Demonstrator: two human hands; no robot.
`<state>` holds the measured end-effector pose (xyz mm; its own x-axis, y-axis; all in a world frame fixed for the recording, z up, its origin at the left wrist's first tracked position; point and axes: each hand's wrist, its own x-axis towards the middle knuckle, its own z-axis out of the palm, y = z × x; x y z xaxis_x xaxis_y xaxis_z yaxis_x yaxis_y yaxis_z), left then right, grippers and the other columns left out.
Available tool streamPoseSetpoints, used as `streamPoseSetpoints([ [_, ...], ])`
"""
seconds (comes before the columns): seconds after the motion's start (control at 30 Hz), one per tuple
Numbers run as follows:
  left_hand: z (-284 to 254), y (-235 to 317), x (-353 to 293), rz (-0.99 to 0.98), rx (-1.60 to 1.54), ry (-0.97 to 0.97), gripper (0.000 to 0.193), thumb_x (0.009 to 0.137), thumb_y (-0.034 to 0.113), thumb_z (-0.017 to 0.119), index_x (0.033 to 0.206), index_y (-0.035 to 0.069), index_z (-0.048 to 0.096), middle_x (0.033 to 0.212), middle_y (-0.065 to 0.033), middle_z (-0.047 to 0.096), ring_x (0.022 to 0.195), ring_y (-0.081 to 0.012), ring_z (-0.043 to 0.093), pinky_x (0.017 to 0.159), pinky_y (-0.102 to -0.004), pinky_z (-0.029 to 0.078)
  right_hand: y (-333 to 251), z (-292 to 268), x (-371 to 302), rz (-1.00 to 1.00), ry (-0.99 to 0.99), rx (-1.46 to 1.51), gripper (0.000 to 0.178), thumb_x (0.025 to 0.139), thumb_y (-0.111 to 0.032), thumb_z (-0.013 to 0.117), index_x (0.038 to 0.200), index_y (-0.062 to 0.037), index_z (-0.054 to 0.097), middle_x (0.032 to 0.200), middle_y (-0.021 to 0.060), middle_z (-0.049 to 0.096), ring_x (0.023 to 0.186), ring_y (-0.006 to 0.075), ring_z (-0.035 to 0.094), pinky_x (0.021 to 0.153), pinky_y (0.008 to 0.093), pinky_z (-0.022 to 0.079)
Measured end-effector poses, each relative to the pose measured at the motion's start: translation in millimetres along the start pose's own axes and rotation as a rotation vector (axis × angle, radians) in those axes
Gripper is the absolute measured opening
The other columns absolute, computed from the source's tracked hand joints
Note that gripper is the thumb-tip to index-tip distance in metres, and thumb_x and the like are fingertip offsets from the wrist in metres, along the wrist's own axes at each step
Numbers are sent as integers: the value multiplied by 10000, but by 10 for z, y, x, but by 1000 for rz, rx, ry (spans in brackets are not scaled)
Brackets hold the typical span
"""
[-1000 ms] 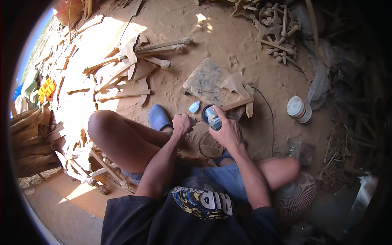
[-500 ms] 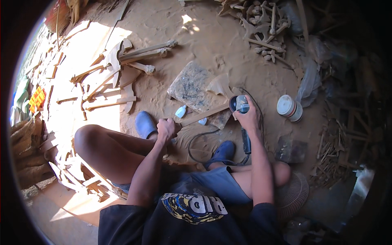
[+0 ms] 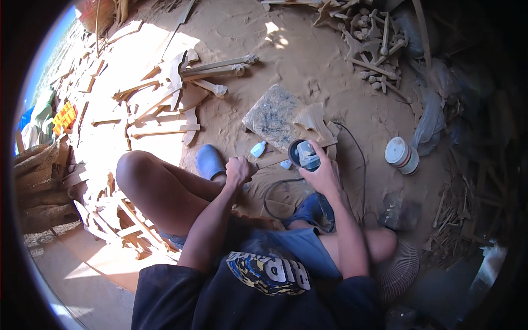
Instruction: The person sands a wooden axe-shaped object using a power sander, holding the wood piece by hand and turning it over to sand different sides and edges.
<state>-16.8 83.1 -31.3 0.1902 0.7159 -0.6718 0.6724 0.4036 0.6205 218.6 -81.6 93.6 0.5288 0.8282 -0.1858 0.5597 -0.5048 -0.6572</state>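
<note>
My left hand (image 3: 240,169) is closed around the near-left end of a long, flat wooden piece (image 3: 270,160), which slants up to the right. My right hand (image 3: 323,175) grips an angle grinder (image 3: 308,156) from above. The grinder's dark round disc side lies over the middle of the wooden piece and hides part of it; contact cannot be made out. Behind them a flat stone slab (image 3: 272,114) lies on the ground, with a pale curved wooden offcut (image 3: 312,117) at its right edge. A small white bottle (image 3: 258,148) lies beside the slab.
Carved wooden parts (image 3: 181,82) are heaped on the sandy ground at left, and more pieces (image 3: 379,47) at far right. A white tub (image 3: 398,151) stands to the right. The grinder's cord (image 3: 364,159) loops nearby. A round wire fan guard (image 3: 400,269) is by my right knee.
My right hand has brought the grinder left and nearer along the wooden piece, toward my left hand. The left hand keeps its hold. The whole view has shifted slightly.
</note>
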Motion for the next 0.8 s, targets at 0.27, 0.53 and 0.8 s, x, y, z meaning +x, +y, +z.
streamPoseSetpoints([
  [0.27,16,-98,87,34,138,-61,567,1023,329,488,1071,-195,699,1085,-409,735,1011,-509,772,894,-555,627,-776,373,-108,-56,-194,-143,879,833,-250,780,1644,-241,443,972,350,738,919,560,712,865,637,561],
  [0.53,23,-143,83,-62,3,49,585,1009,350,488,1109,-183,709,1152,-441,705,1150,-568,702,1027,-571,551,-886,458,-157,-24,-263,-215,899,846,-298,805,1657,-284,418,1063,332,751,991,548,718,906,625,574],
  [0.8,42,-248,278,-67,127,4,575,988,356,522,1134,-164,720,1135,-413,729,1110,-527,741,971,-554,590,-451,130,-70,132,-111,-229,886,842,-270,818,1643,-297,441,1100,311,761,1039,526,728,919,610,583],
])
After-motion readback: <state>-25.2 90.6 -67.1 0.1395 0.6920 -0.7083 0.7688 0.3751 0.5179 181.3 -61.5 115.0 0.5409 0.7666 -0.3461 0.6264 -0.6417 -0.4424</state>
